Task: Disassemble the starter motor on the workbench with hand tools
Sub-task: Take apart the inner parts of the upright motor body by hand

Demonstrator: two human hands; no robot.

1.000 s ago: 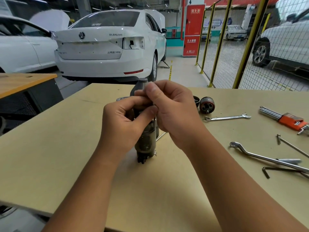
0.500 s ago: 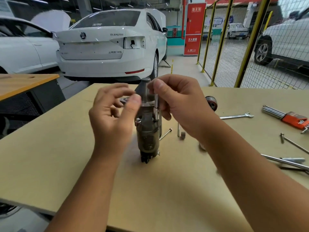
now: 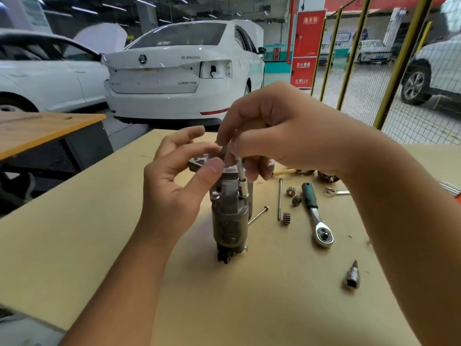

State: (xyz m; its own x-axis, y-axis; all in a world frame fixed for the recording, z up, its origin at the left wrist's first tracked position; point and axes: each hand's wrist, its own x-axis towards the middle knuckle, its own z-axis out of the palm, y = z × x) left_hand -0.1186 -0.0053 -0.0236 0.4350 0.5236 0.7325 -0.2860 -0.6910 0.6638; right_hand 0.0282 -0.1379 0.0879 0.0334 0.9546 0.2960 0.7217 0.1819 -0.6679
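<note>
The starter motor (image 3: 230, 216) stands upright on the counter (image 3: 99, 245), its dark connector end down, so that the top of the housing faces me and I can reach the fasteners there. My right hand (image 3: 282, 136) pinches a thin extension bar with a small socket (image 3: 243, 187) on its end; the socket sits along the upper side of the motor body, I think on a bolt head, but the contact itself is hidden. I turn it by fingers only, probably because the bolt is already loose. My left hand (image 3: 174, 186) is beside the top of the motor, its fingers loosely curled. The thumb tip touches the rim to keep the body steady, and this hand grips nothing.

To the right lie the parts and tools I put within reach: two long through bolts (image 3: 280, 198), three small planetary gears (image 3: 296, 199), the ratchet wrench (image 3: 315, 216) with green handle, and a separate bit socket (image 3: 351, 277) nearer to me.
</note>
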